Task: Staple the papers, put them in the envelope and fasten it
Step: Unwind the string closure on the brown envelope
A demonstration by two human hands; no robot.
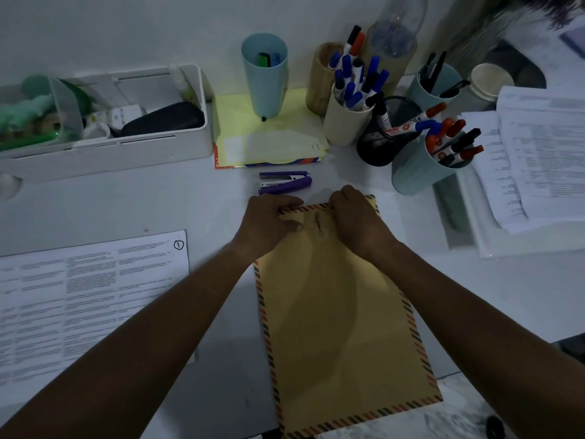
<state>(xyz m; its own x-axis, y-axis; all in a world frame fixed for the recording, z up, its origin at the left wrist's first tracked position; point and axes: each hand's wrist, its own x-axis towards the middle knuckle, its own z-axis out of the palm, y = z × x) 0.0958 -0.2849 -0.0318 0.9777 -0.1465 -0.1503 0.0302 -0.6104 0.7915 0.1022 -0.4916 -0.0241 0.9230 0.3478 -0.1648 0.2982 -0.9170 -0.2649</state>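
**Hands at the flap: fastening under way**

Both hands work the envelope's top edge: our left hand (269,221) presses the folded flap (300,213) flat with curled fingers, and our right hand (356,217) pinches the flap edge just beside the metal clasp (318,224). We judge the papers are already inside, since the one striped-border envelope (342,318) lies closed on the table (205,198); the clasp prongs look not yet bent down. One purple stapler (285,182) rests just beyond our knuckles. One printed sheet (91,299) lies left; six pen holders stand behind.
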